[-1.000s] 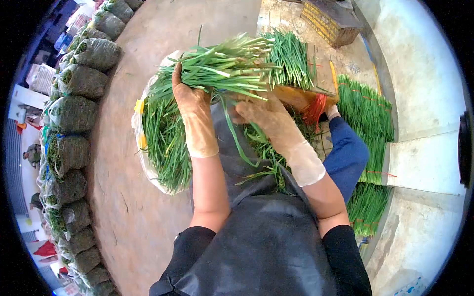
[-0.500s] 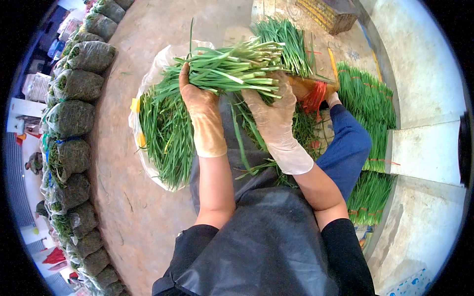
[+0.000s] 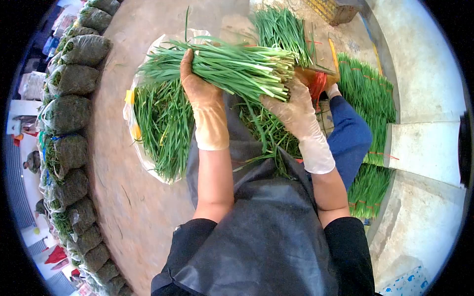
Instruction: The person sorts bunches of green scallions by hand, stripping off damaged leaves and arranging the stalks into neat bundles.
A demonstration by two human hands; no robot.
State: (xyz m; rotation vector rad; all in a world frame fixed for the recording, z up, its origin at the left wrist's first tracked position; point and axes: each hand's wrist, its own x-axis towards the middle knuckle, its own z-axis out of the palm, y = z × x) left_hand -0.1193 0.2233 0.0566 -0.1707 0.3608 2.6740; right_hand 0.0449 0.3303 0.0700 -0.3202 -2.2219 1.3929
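Your right hand point(image 3: 292, 102) has moved outward to the cut ends of the green bunch point(image 3: 232, 66)

Your left hand point(image 3: 201, 93) has its grip closed around the bunch, thumb over the front, beside the open plastic bag point(image 3: 128, 114). You hold the bunch raised, leafy ends over the bag's far part and cut ends pointing away from it. Your right hand is at those ends, farther from the bag; its fingers are partly hidden, so you cannot tell whether that grip is closed. Loose greens point(image 3: 163, 129) fill the bag. Well to the bag's right stand tied bundles point(image 3: 366, 101); to its left, a row of filled bags point(image 3: 74, 113).
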